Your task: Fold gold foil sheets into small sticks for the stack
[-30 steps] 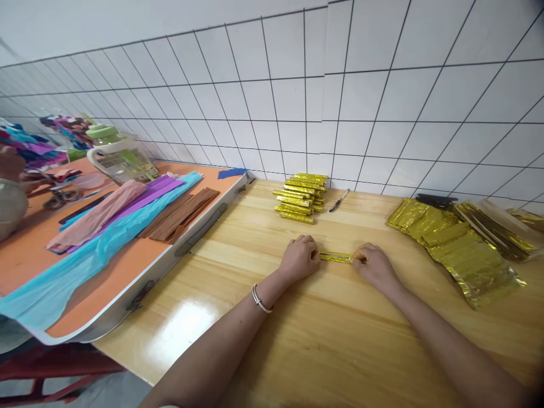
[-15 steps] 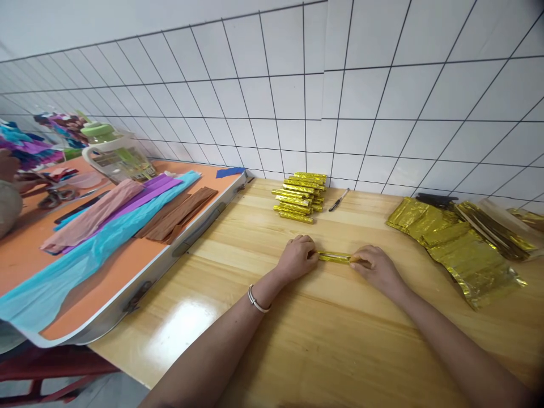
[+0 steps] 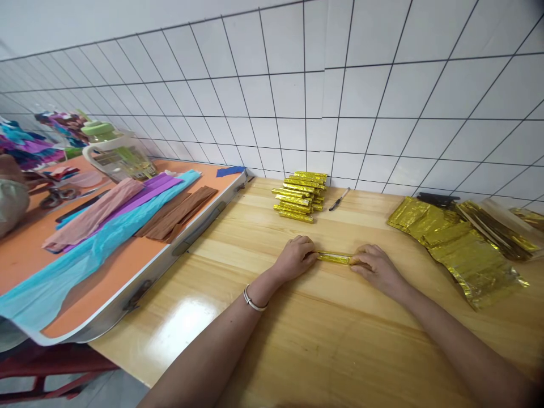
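A narrow folded strip of gold foil (image 3: 334, 258) lies across the wooden table between my two hands. My left hand (image 3: 296, 258) pinches its left end, with the fingers curled over it. At the right end, my right hand (image 3: 373, 263) grips it between thumb and fingers. Both ends of the strip are partly hidden by the fingertips. Beyond my hands, near the wall, is a stack of similar gold foil rolls (image 3: 300, 195). Flat gold foil sheets (image 3: 463, 249) are spread out to the right of my right hand.
A black pen (image 3: 339, 199) lies beside the stack. On the left, an orange table (image 3: 147, 266) carries blue, purple, pink and brown paper strips (image 3: 182, 215), a clear jug (image 3: 123, 161) and scissors (image 3: 59, 194). Another person's arm (image 3: 11, 198) shows at the far left edge. A tiled wall stands behind.
Both hands stay at the two ends of the foil strip with only a slight shift of the fingers. At the far left, the other person's arm has moved a little to the right.
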Action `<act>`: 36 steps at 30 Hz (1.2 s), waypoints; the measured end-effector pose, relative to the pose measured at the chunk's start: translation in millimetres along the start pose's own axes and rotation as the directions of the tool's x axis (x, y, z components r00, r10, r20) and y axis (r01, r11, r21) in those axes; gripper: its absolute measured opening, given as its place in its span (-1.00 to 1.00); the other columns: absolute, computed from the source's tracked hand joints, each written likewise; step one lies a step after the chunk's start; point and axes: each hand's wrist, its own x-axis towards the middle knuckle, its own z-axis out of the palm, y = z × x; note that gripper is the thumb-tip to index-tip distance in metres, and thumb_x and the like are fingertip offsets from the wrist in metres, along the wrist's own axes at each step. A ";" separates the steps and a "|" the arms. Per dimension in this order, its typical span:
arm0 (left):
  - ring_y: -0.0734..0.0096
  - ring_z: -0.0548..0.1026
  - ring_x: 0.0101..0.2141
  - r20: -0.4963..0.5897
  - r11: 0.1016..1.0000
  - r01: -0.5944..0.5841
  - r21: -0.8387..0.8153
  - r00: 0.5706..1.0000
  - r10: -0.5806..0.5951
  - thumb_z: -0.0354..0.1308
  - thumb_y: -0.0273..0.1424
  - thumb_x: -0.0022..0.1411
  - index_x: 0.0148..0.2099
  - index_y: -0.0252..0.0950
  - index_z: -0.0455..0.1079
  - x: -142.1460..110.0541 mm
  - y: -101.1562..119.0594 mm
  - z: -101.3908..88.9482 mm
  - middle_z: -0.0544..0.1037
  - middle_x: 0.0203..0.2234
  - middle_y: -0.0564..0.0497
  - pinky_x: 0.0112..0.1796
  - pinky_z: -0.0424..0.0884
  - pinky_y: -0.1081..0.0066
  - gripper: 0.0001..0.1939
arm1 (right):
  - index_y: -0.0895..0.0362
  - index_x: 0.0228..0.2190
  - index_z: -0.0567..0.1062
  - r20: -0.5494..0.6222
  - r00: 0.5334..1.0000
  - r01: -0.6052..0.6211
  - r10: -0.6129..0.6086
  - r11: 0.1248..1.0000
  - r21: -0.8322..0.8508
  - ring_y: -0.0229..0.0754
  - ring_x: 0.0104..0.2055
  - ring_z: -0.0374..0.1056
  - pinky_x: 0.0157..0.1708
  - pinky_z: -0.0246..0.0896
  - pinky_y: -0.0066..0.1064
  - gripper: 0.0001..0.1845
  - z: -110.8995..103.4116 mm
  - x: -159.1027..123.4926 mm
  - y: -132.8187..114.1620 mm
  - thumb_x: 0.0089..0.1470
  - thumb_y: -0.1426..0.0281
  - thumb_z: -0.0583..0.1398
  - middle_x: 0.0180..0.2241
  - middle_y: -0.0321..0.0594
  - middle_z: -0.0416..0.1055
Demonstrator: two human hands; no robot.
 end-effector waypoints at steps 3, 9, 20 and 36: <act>0.37 0.36 -0.29 0.002 1.000 -0.009 -0.009 1.000 0.009 -0.01 -0.36 0.26 -0.39 -0.28 0.35 -0.3 -1.1 0.4 0.42 -0.38 -0.03 -0.22 0.28 0.37 -0.79 | 0.03 -0.33 0.49 -0.040 0.999 -0.009 0.010 0.999 0.030 -0.10 -0.19 0.27 -0.20 0.17 -0.25 -0.85 1.8 -2.0 2.1 0.02 0.28 0.19 -0.27 -0.20 0.40; 0.36 0.37 -0.28 0.009 0.999 -0.027 -0.039 1.000 0.027 -0.04 -0.34 0.28 -0.36 -0.27 0.37 -0.5 -3.4 -1.2 0.43 -0.38 -0.04 -0.20 0.28 0.36 -0.78 | 0.01 -0.38 0.52 -0.039 0.999 0.010 -0.009 1.000 0.022 -0.11 -0.20 0.27 -0.22 0.16 -0.25 -0.87 2.8 -3.1 2.8 0.06 0.29 0.16 -0.27 -0.20 0.40; 0.36 0.36 -0.29 -0.052 0.994 0.112 0.007 0.992 -0.112 0.03 -0.41 0.19 -0.44 -0.28 0.33 1.1 7.9 3.4 0.42 -0.38 -0.01 -0.24 0.29 0.36 -0.84 | 0.07 -0.55 0.48 -0.116 0.983 -0.149 0.140 0.986 -0.075 -0.11 -0.25 0.24 -0.24 0.11 -0.26 -0.89 8.4 6.4 -12.1 -0.04 0.39 0.17 -0.34 -0.21 0.41; 0.30 0.33 -0.30 -0.102 0.976 0.206 0.072 0.975 -0.198 0.14 -0.41 0.07 -0.43 -0.25 0.26 2.3 17.1 7.8 0.39 -0.41 0.01 -0.30 0.25 0.33 -0.91 | 0.08 -0.56 0.42 -0.092 0.981 -0.183 0.169 0.969 -0.167 -0.12 -0.35 0.22 -0.32 0.09 -0.31 -0.90 4.7 12.3 -20.2 -0.05 0.42 0.16 -0.46 -0.18 0.37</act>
